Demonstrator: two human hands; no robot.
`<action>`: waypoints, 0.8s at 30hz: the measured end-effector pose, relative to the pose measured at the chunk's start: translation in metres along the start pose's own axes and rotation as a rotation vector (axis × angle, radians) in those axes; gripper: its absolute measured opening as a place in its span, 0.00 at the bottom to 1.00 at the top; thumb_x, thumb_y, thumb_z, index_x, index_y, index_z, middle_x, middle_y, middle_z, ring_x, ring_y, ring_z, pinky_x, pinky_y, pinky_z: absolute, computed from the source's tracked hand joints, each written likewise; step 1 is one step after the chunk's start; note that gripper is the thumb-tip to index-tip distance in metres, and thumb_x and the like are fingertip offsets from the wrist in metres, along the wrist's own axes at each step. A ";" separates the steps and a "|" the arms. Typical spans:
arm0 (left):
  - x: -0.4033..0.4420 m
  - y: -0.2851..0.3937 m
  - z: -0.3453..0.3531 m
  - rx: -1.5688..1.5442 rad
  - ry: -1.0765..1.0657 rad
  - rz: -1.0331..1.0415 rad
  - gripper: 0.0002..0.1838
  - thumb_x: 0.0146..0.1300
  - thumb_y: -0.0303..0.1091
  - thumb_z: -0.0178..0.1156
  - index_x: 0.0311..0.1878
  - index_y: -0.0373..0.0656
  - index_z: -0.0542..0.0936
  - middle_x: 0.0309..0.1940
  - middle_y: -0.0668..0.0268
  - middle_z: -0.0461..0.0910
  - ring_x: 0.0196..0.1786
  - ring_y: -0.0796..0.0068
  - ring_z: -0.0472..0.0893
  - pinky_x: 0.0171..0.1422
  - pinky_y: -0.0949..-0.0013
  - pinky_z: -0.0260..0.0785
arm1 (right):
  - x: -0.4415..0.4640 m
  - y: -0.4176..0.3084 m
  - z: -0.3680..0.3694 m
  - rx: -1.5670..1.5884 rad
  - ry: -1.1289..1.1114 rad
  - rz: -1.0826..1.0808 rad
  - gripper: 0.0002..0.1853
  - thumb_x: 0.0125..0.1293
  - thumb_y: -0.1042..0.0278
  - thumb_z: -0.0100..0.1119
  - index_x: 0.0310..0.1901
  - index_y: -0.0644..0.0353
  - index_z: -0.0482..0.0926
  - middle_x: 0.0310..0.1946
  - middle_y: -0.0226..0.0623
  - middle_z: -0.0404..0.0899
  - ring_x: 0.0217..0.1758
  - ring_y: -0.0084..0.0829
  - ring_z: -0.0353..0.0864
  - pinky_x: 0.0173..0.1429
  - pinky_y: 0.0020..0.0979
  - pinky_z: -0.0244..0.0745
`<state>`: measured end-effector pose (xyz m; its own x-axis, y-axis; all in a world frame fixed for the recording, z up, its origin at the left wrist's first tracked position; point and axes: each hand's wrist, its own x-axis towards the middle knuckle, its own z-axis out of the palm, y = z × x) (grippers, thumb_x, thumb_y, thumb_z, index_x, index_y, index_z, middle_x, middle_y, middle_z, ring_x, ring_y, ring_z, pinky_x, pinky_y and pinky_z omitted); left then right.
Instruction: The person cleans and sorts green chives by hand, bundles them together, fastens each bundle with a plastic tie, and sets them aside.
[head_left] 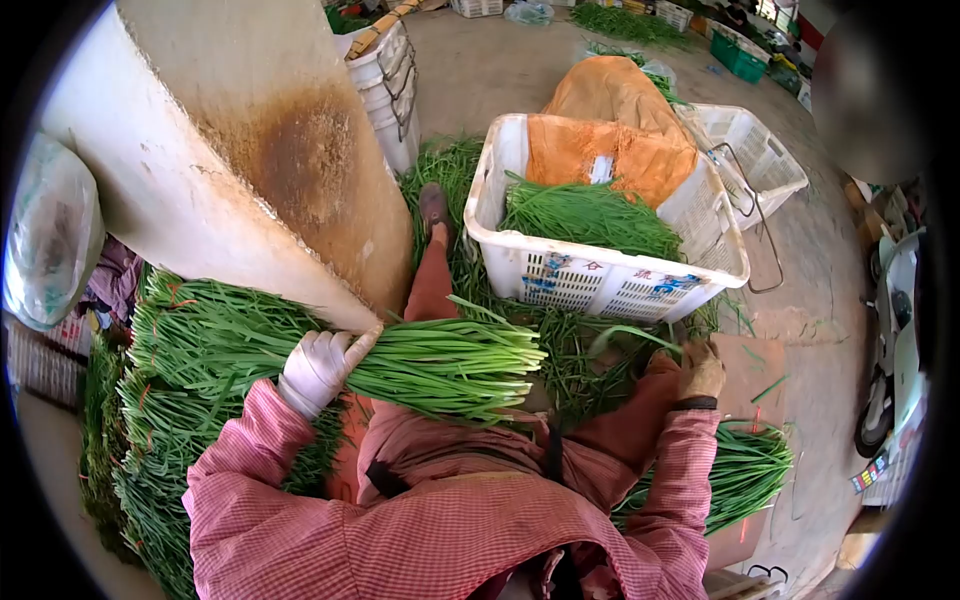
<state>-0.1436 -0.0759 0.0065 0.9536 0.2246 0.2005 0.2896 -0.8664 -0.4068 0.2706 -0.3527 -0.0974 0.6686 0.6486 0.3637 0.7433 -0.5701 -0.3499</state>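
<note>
My left hand [325, 368], in a pale glove, is closed round a bundle of long green stalks [440, 362] that lies across my lap, its pale cut ends pointing right. My right hand [702, 370], in a tan glove, is by my right knee, its fingers bent at the end of a loose green leaf [640, 335]. More stalks [748, 470] lie beside my right forearm. On my left are stacked bundles [190, 350] with red ties. In front stands a white crate [600, 285] holding green stalks [590, 215] and an orange cloth [620, 150].
A white pillar [270, 130] with a brown stain rises at the left front. Behind it are stacked white crates [390, 100]. Another white crate [750, 150] with a wire handle stands beyond the first. A scooter [900, 320] is at the right. Leaf scraps litter the floor.
</note>
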 end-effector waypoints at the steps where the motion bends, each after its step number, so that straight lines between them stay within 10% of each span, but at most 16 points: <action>1: -0.001 -0.001 0.003 -0.009 -0.003 -0.012 0.30 0.43 0.27 0.51 0.56 0.45 0.65 0.22 0.68 0.68 0.22 0.71 0.70 0.28 0.68 0.63 | 0.008 -0.002 -0.005 -0.401 -0.497 0.400 0.24 0.44 0.73 0.61 0.47 0.53 0.72 0.50 0.40 0.69 0.54 0.43 0.67 0.50 0.37 0.69; 4: 0.000 0.001 0.012 0.015 -0.056 -0.020 0.29 0.47 0.27 0.48 0.58 0.51 0.64 0.19 0.69 0.67 0.21 0.75 0.70 0.28 0.72 0.65 | -0.001 -0.065 -0.010 0.008 0.005 -0.245 0.20 0.51 0.75 0.54 0.49 0.52 0.70 0.53 0.40 0.67 0.57 0.38 0.66 0.50 0.35 0.72; 7: 0.010 0.007 0.010 0.006 -0.049 0.023 0.30 0.48 0.27 0.48 0.59 0.51 0.63 0.19 0.70 0.67 0.22 0.75 0.71 0.28 0.71 0.66 | -0.014 -0.168 0.001 1.197 -0.198 0.080 0.22 0.50 0.76 0.57 0.49 0.53 0.71 0.52 0.38 0.69 0.54 0.35 0.69 0.57 0.33 0.65; 9: 0.015 0.010 0.007 0.004 -0.036 0.029 0.30 0.48 0.27 0.48 0.60 0.51 0.63 0.19 0.70 0.67 0.21 0.74 0.71 0.28 0.71 0.66 | -0.009 -0.224 -0.006 0.283 -0.136 -0.701 0.10 0.52 0.67 0.55 0.39 0.47 0.78 0.54 0.30 0.68 0.59 0.34 0.62 0.59 0.37 0.58; 15: 0.007 0.008 0.002 0.027 -0.016 -0.002 0.31 0.48 0.27 0.48 0.60 0.52 0.62 0.19 0.69 0.66 0.20 0.74 0.70 0.28 0.72 0.67 | -0.010 -0.245 0.028 0.675 -0.145 -0.663 0.07 0.47 0.73 0.61 0.31 0.54 0.80 0.43 0.29 0.76 0.53 0.33 0.69 0.58 0.34 0.60; 19: 0.003 0.008 0.014 0.014 -0.025 0.008 0.30 0.48 0.27 0.48 0.59 0.52 0.63 0.19 0.70 0.66 0.21 0.74 0.70 0.29 0.72 0.66 | -0.015 -0.228 0.012 1.613 -0.359 -0.037 0.06 0.58 0.75 0.53 0.37 0.61 0.76 0.28 0.32 0.78 0.27 0.21 0.75 0.31 0.19 0.71; 24: -0.001 0.006 0.016 -0.085 0.007 0.014 0.28 0.45 0.27 0.49 0.55 0.49 0.67 0.23 0.70 0.69 0.26 0.73 0.71 0.33 0.71 0.65 | 0.000 -0.154 -0.010 1.359 -0.161 0.221 0.06 0.60 0.73 0.51 0.38 0.64 0.74 0.28 0.32 0.76 0.22 0.15 0.70 0.25 0.15 0.65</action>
<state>-0.1415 -0.0736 -0.0107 0.9567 0.2096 0.2018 0.2682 -0.9043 -0.3321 0.1566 -0.2703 -0.0346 0.6898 0.7137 0.1213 -0.0406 0.2054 -0.9778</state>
